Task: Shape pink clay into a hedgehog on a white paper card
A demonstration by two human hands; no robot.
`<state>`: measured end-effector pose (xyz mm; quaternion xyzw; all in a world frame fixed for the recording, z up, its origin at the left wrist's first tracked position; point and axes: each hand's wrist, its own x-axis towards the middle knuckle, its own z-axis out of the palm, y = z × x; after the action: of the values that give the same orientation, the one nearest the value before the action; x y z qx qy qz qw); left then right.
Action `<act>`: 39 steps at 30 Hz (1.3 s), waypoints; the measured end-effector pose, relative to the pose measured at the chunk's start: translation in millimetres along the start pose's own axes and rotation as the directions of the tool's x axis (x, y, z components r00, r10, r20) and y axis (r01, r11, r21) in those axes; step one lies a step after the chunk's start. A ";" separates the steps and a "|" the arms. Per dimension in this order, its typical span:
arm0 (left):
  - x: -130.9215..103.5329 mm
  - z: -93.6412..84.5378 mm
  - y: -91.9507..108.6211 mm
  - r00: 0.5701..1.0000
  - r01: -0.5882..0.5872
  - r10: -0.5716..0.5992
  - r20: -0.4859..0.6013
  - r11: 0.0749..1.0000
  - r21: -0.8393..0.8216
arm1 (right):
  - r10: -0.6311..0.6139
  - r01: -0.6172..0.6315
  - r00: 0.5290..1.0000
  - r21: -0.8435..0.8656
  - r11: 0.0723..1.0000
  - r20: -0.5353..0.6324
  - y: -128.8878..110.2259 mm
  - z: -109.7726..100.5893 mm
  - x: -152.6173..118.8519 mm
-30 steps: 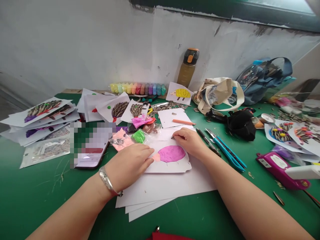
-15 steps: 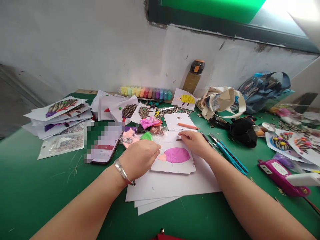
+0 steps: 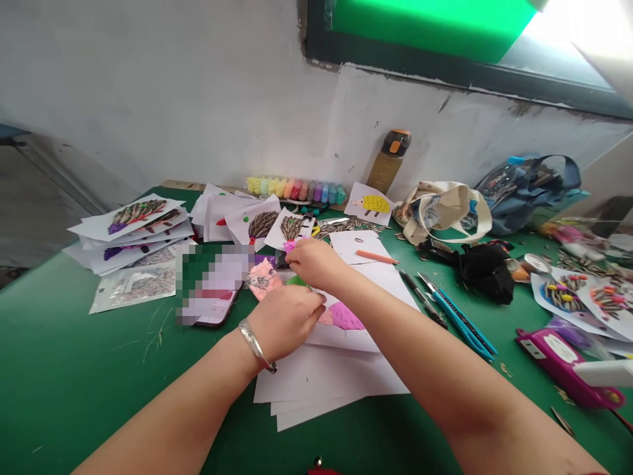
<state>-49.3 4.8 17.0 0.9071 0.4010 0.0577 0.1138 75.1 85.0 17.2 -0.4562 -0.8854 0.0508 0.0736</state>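
Observation:
A white sheet (image 3: 336,339) lies before me, bearing a flat purple clay body (image 3: 347,316) with a peach clay head, partly covered by my right forearm. My left hand (image 3: 289,320), with a silver bangle at the wrist, rests at the sheet's left edge; its fingers are pressed together and whatever they hold is hidden. My right hand (image 3: 316,264) reaches across above the drawing, fingers closed at a bag of bright pink clay (image 3: 289,246), most of which the hand covers. Bagged peach clay (image 3: 264,278) and green clay (image 3: 297,281) lie near my left hand.
A phone (image 3: 220,297) lies left, beside stacked seed hedgehog pictures (image 3: 133,218). Loose sunflower seeds (image 3: 353,226), an orange pencil (image 3: 376,256), a pen (image 3: 422,299) and blue cutters (image 3: 459,316) lie around. Behind stand a bottle (image 3: 388,161) and a cloth bag (image 3: 440,211); a purple glue gun (image 3: 566,366) is right.
My right hand has moved left from the sheet's upper right edge to the pink clay bag, its forearm now crossing the drawing. My left hand stays by the sheet. The view has shifted slightly.

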 end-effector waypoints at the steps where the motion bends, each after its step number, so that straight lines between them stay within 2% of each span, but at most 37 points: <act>1: 0.2 1.2 0.2 1.000 -0.008 0.008 0.024 1.000 0.008 | -0.010 0.010 1.000 -0.028 1.000 0.005 -1.2 2.1 5.0; 4: 1.4 4.7 -0.4 0.997 -0.017 0.016 0.079 1.000 0.008 | -0.024 0.025 1.000 -0.096 0.995 0.011 -2.3 9.8 11.2; 7: 2.7 5.6 -0.8 0.996 -0.017 0.020 0.088 0.999 -0.041 | -0.032 0.035 0.999 -0.120 0.992 0.021 -3.5 16.6 12.5; 13: 3.2 2.3 1.2 0.994 0.024 -0.017 0.106 0.997 -0.073 | -0.022 0.023 1.000 -0.058 0.998 0.007 -4.1 23.4 16.7; 19: 4.9 3.5 0.8 0.995 0.022 -0.016 0.102 0.998 -0.062 | 0.060 -0.047 0.992 0.123 0.991 -0.108 3.6 28.7 12.0; 23: 4.7 2.9 -0.1 0.997 0.037 -0.031 0.066 0.995 -0.091 | 0.138 -0.085 0.976 0.294 0.952 -0.167 7.8 27.3 8.4; 26: 4.7 -0.5 -2.0 0.991 0.122 -0.129 -0.039 0.980 -0.159 | 0.236 -0.128 0.950 0.436 0.891 -0.203 11.9 21.5 5.0; 28: 5.0 -3.7 -4.5 0.965 0.200 -0.236 -0.113 0.944 -0.262 | 0.293 -0.150 0.935 0.525 0.838 -0.201 14.8 15.0 -0.6; 30: 5.5 -6.8 -7.2 0.926 0.264 -0.353 -0.137 0.861 -0.434 | 0.339 -0.153 0.922 0.631 0.761 -0.185 16.1 7.1 -10.5; 31: 5.9 -8.1 -8.3 0.898 0.289 -0.420 -0.130 0.788 -0.544 | 0.380 -0.129 0.911 0.763 0.634 -0.162 15.5 3.3 -17.1; 32: 6.3 -9.2 -9.1 0.873 0.299 -0.481 -0.083 0.661 -0.689 | 0.416 -0.095 0.895 0.844 0.527 -0.160 14.0 0.1 -24.7; 33: 6.6 -10.1 -9.5 0.836 0.285 -0.549 -0.024 0.470 -0.835 | 0.433 -0.059 0.883 0.872 0.486 -0.182 11.4 -2.1 -33.0; 34: 7.0 -10.8 -9.4 0.809 0.245 -0.585 0.052 0.255 -0.936 | 0.434 -0.020 0.870 0.862 0.507 -0.235 7.8 -3.1 -41.6; 35: 7.3 -11.3 -9.0 0.803 0.204 -0.585 0.115 0.089 -0.975 | 0.406 0.013 0.865 0.822 0.569 -0.294 3.5 -2.9 -50.2; 36: 7.5 -11.8 -8.3 0.814 0.170 -0.558 0.160 -0.033 -0.985 | 0.363 0.036 0.864 0.764 0.644 -0.347 -1.2 -1.6 -58.4; 37: 7.6 -12.1 -7.5 0.835 0.153 -0.519 0.185 -0.104 -0.983 | 0.320 0.062 0.854 0.692 0.719 -0.409 -5.7 0.4 -66.0; 39: 7.7 -12.3 -5.7 0.872 0.163 -0.448 0.200 -0.120 -0.979 | 0.208 0.109 0.873 0.594 0.797 -0.440 -12.2 4.3 -78.9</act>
<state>-50.6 16.2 27.6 0.4146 0.4443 0.3874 0.6933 109.8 13.6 8.3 -0.4306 -0.7626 0.2151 0.4321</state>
